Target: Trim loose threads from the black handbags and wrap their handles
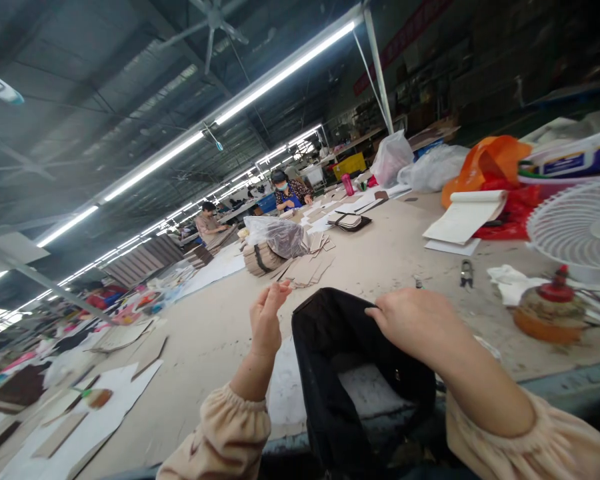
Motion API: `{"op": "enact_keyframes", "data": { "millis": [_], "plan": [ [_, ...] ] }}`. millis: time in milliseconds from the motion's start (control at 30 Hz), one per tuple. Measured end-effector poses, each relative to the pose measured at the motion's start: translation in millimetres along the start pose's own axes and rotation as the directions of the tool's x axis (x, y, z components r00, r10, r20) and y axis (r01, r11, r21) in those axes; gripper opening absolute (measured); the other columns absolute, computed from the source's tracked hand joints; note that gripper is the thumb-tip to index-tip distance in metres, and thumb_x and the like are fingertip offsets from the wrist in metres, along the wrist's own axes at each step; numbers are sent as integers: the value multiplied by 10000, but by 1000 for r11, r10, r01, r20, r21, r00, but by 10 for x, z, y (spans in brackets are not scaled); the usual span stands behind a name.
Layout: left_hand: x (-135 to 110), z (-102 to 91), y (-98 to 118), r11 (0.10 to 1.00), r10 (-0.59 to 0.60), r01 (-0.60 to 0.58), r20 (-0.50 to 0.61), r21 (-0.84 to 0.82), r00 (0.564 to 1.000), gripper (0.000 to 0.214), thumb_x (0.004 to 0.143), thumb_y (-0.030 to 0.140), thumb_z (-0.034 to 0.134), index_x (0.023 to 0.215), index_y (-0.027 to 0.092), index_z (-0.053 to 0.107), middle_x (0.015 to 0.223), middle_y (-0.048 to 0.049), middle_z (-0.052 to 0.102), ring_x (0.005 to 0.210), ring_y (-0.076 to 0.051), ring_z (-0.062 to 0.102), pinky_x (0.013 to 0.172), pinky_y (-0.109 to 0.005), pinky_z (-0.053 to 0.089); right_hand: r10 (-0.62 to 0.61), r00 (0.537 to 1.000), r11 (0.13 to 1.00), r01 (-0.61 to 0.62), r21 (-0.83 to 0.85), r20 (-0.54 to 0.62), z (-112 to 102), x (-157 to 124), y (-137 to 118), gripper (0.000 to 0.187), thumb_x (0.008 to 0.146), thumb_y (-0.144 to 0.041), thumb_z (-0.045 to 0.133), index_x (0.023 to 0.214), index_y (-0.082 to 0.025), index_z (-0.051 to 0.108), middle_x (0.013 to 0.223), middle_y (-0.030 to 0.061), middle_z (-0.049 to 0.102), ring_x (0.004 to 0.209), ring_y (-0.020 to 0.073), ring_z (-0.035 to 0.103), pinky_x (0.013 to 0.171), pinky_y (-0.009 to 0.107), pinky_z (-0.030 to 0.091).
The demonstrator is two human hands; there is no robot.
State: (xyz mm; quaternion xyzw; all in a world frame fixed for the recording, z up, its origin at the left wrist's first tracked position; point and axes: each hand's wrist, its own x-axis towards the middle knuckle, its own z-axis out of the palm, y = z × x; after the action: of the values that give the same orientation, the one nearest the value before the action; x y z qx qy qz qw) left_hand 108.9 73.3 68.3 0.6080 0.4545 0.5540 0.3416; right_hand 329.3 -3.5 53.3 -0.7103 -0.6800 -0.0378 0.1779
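A black fabric piece (323, 373), shaped like an open bag or loop, stands at the table's front edge in front of me. My right hand (410, 323) grips its upper right edge, with the thumb and fingers closed on the cloth. To the left of the fabric, my left hand (269, 317) is raised in the air with its fingertips pinched together. Whatever is in that pinch, if anything, is too small to make out. The left hand does not touch the black fabric. White paper (286, 390) lies beneath the fabric.
A glue bottle with a red cap (553, 303), clippers (466, 273), a notepad (465, 217) and a white fan (590, 227) lie to the right. Beyond my hands is a strapped bundle of cut pieces (263, 259). Two co-workers sit farther back, one a masked person (290, 193).
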Motion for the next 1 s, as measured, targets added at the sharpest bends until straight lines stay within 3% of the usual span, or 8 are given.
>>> {"op": "enact_keyframes", "data": {
  "millis": [100, 200, 300, 400, 500, 633, 833, 1000],
  "plan": [
    [-409, -253, -141, 997, -72, 70, -68, -32, 995, 414, 838, 517, 409, 957, 164, 590, 1194, -119, 583, 1075, -225, 569, 940, -392, 429, -17, 1000, 1000, 17, 16, -11, 1, -7, -25, 325, 828, -365, 493, 702, -146, 697, 682, 163, 681, 646, 265, 634, 588, 344, 416],
    [-1012, -554, -540, 948, -107, 129, -89, 292, 990, 368, 847, 458, 411, 1056, 207, 581, 1299, -101, 503, 1222, -244, 443, 1043, -423, 328, -43, 999, 999, 43, 30, -17, 7, -33, -57, 329, 841, -355, 468, 725, -154, 702, 697, 163, 683, 668, 277, 633, 589, 351, 410],
    [-1585, -779, -1029, 748, -206, 111, 70, 654, 976, 433, 820, 389, 447, 1217, 236, 527, 1419, -85, 356, 1324, -271, 284, 1094, -428, 244, -66, 998, 997, 65, 44, 23, 26, -72, -56, 345, 831, -408, 469, 741, -170, 702, 721, 153, 686, 689, 286, 632, 584, 350, 402],
    [-1950, -849, -1380, 556, -335, 80, 135, 827, 933, 496, 796, 316, 466, 1288, 252, 470, 1437, -85, 320, 1351, -301, 199, 1097, -484, 186, -93, 991, 994, 88, 62, 92, 44, -112, 5, 402, 807, -499, 464, 762, -177, 700, 739, 144, 684, 709, 278, 628, 572, 330, 387],
    [-2083, -827, -1547, 431, -286, -16, 154, 902, 946, 509, 792, 290, 469, 1299, 240, 457, 1443, -95, 307, 1356, -308, 174, 1098, -512, 124, -119, 981, 993, 114, 43, 151, 12, -160, 95, 441, 799, -535, 442, 761, -177, 697, 737, 131, 682, 691, 259, 622, 558, 316, 373],
    [-2098, -807, -1614, 284, -280, -91, 173, 954, 944, 524, 837, 319, 424, 1345, 201, 384, 1468, -118, 239, 1367, -291, 128, 1090, -514, 104, -137, 963, 990, 142, -8, 234, -90, -252, 156, 487, 830, -520, 380, 791, -153, 698, 770, 150, 683, 706, 265, 618, 593, 337, 388],
    [-2053, -810, -1596, 214, -382, -131, 206, 968, 901, 594, 854, 386, 415, 1403, 242, 240, 1488, -96, 183, 1373, -306, 58, 1077, -525, 112, -112, 974, 991, 123, -47, 198, -63, -326, 92, 530, 888, -484, 290, 857, -151, 700, 893, 161, 679, 816, 291, 617, 682, 397, 427],
    [-2067, -832, -1531, 188, -413, -156, 223, 970, 883, 566, 873, 367, 359, 1407, 243, 216, 1501, -79, 129, 1376, -301, 37, 1077, -514, 122, -101, 991, 995, 103, -17, 93, -48, -378, 15, 475, 886, -431, 322, 798, -163, 705, 819, 147, 691, 793, 293, 637, 660, 389, 459]
  ]
}}
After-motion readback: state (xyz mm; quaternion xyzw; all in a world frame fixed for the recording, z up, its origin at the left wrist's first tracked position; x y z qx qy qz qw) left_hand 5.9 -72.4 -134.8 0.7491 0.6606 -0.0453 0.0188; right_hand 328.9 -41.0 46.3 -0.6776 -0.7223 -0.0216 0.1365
